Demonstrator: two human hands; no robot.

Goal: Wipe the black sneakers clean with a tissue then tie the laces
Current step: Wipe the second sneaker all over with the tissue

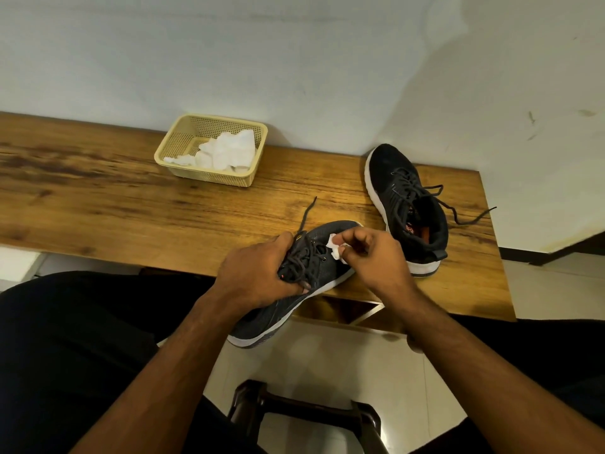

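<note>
My left hand (258,273) grips a black sneaker (330,260) with a white sole around its laced middle, tilted over the table's front edge with its heel hanging off. My right hand (376,257) pinches a small crumpled white tissue (335,249) and holds it against the sneaker's upper near the toe. The sneaker's laces are loose, one end trailing onto the table. A second black sneaker (406,204) stands on the table to the right, toe toward the wall, its laces untied and spread out.
A cream plastic basket (176,142) holding white tissues (226,152) sits at the back of the wooden table (98,198) against the wall. A dark stool frame (304,414) stands on the tiled floor between my legs. The table's right end lies just past the second sneaker.
</note>
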